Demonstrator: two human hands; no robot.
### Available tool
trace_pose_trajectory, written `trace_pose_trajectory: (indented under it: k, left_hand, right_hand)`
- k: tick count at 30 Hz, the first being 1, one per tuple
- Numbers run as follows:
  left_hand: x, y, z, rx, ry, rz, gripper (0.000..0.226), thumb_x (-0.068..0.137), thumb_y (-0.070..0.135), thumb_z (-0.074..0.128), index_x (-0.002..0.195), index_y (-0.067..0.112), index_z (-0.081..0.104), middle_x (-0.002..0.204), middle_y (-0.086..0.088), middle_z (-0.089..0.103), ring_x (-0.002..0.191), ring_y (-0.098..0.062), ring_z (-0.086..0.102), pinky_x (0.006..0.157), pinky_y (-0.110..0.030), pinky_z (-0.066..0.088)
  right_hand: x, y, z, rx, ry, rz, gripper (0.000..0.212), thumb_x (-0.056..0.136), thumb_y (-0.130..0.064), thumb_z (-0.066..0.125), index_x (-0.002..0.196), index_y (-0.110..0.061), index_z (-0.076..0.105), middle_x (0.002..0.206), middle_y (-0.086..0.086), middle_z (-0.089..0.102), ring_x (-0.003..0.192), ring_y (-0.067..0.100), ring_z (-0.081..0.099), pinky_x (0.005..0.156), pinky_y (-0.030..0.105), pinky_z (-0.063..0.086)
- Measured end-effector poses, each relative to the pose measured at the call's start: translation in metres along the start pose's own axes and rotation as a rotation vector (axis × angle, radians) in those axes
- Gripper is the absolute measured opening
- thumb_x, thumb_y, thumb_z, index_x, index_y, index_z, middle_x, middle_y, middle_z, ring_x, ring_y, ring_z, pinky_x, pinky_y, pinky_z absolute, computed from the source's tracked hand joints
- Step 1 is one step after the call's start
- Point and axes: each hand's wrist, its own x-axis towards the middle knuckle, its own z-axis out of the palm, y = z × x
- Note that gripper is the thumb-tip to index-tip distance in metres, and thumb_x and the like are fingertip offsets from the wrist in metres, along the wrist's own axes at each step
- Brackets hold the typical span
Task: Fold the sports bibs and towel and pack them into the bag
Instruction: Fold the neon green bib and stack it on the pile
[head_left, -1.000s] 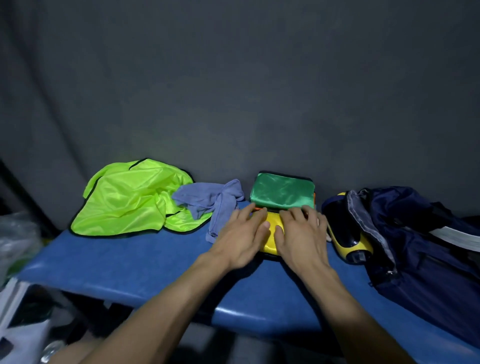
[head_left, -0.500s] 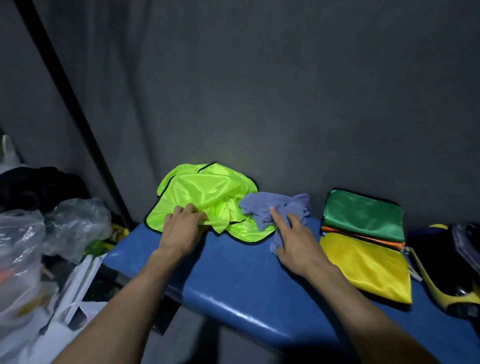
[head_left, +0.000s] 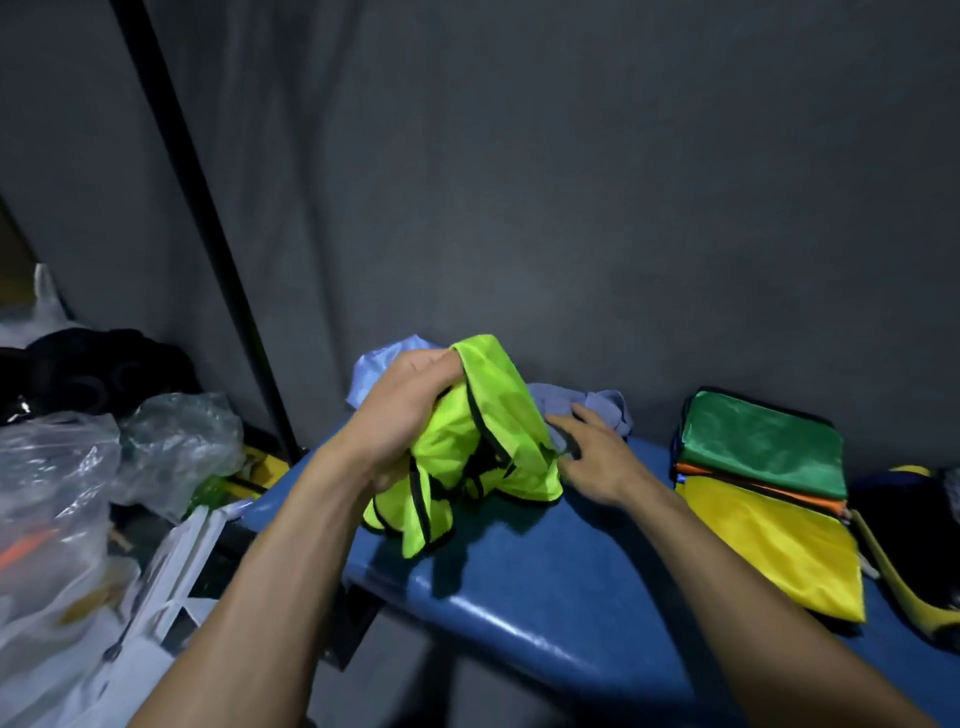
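Note:
My left hand (head_left: 402, 415) grips a bunched neon-green bib (head_left: 483, 447) with black trim and holds it lifted off the blue bench (head_left: 545, 597); the bib's lower end hangs down to the bench. My right hand (head_left: 597, 457) lies just right of the bib with fingers spread, touching its edge and the crumpled blue-grey towel (head_left: 597, 405) behind it. A light blue cloth (head_left: 379, 364) shows behind my left hand. Folded green (head_left: 763, 447), orange (head_left: 769, 491) and yellow (head_left: 779, 545) bibs lie stacked on the right. The bag (head_left: 914, 571) is only partly visible at the right edge.
Clear plastic bags (head_left: 67, 493) and black items (head_left: 88, 374) are piled on the left beside the bench. A black pole (head_left: 208, 244) runs diagonally up the grey curtain behind. The bench's front edge is near my forearms.
My left hand has gathered the neon-green bib and lifted it off the bench. My right hand moved from the towel toward the bib's edge. The view has shifted further left.

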Motion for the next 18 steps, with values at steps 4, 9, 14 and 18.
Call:
trace_pose_trajectory:
  k: [4,9,14,18]
  left_hand:
    - [-0.015,0.014,0.013,0.003,0.091,-0.011,0.020,0.095,0.023,0.060,0.087,0.004,0.057,0.077,-0.013,0.039,0.066,-0.023,0.034,0.057,-0.033,0.027]
    - [-0.041,0.040,0.021,-0.445,0.065,-0.020,0.029,0.086,0.036,0.065,0.085,0.008,0.070,0.089,-0.013,0.067,0.085,-0.028,0.066,0.083,-0.039,0.055]
    - [-0.056,0.045,0.014,-0.685,0.006,-0.008,0.043,0.087,0.049,0.062,0.110,0.015,0.074,0.119,-0.009,0.069,0.129,-0.032,0.057,0.116,-0.053,0.037]
    - [-0.065,0.048,0.023,-0.583,0.185,0.097,0.041,0.104,0.032,0.045,0.100,0.013,0.081,0.106,-0.002,0.077,0.104,-0.020,0.072,0.089,-0.036,0.060]
  right_hand:
    - [-0.022,-0.009,-0.001,-0.006,0.233,0.046,0.052,0.096,-0.044,0.044,0.144,-0.027,0.052,0.159,0.001,0.035,0.138,0.033,0.043,0.107,0.049,0.043]
    - [-0.064,-0.011,0.005,0.157,0.050,-0.087,0.051,0.097,-0.036,0.050,0.147,-0.030,0.049,0.149,-0.002,0.048,0.134,0.021,0.047,0.113,0.040,0.038]
    - [-0.087,0.007,0.026,-0.061,0.057,-0.113,0.084,0.090,-0.035,0.067,0.160,-0.027,0.023,0.160,0.004,0.034,0.145,0.027,0.034,0.114,0.039,0.033]
    - [-0.100,-0.012,0.037,-0.049,0.024,-0.136,0.115,0.073,-0.059,0.080,0.160,-0.043,0.006,0.165,-0.008,0.015,0.144,0.026,0.025,0.112,0.052,0.026]
